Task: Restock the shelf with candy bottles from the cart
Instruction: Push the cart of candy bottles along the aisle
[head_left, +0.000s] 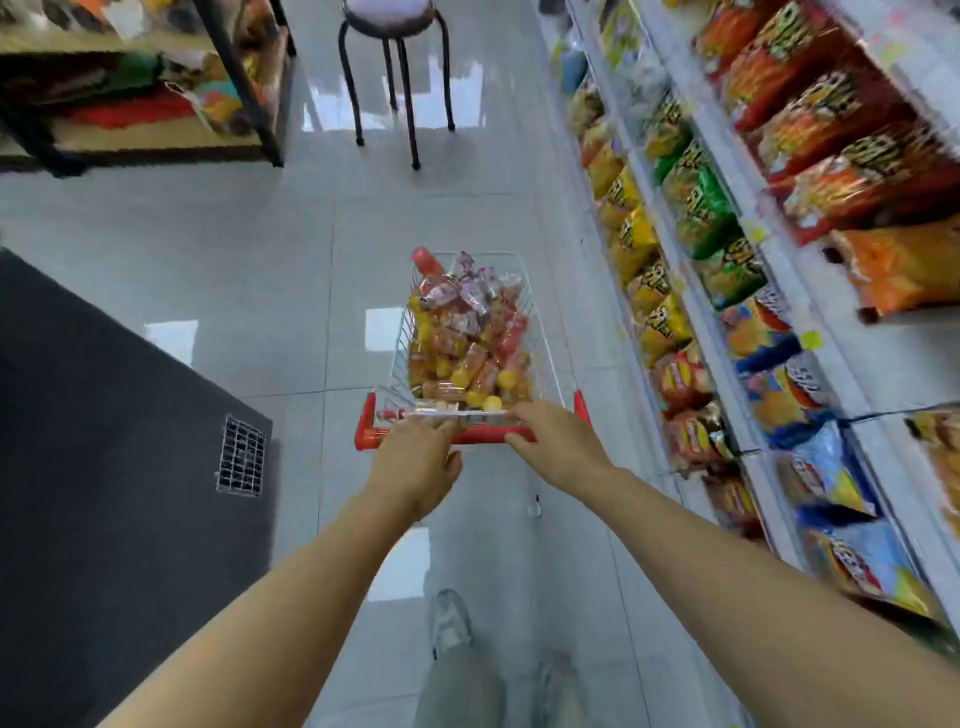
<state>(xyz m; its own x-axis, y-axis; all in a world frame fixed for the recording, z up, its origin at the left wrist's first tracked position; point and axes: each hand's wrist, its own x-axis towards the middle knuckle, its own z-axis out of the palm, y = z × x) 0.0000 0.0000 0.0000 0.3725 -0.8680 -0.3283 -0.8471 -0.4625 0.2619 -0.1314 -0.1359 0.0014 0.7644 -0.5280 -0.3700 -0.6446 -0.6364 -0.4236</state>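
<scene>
A small wire cart (400, 338) with a red handle (483, 435) stands in the aisle ahead of me. It is heaped with candy bottles (467, 343) in clear, red, orange and yellow. My left hand (418, 457) grips the handle left of its middle. My right hand (553, 441) grips it on the right side. White store shelves (727, 171) full of snack bags run along the right of the aisle.
A black stool (395, 67) stands on the tiled floor beyond the cart. A dark rack of goods (156, 88) fills the far left corner. A black mat (104, 441) with a small metal grate (241, 457) lies at left. My shoes show at the bottom.
</scene>
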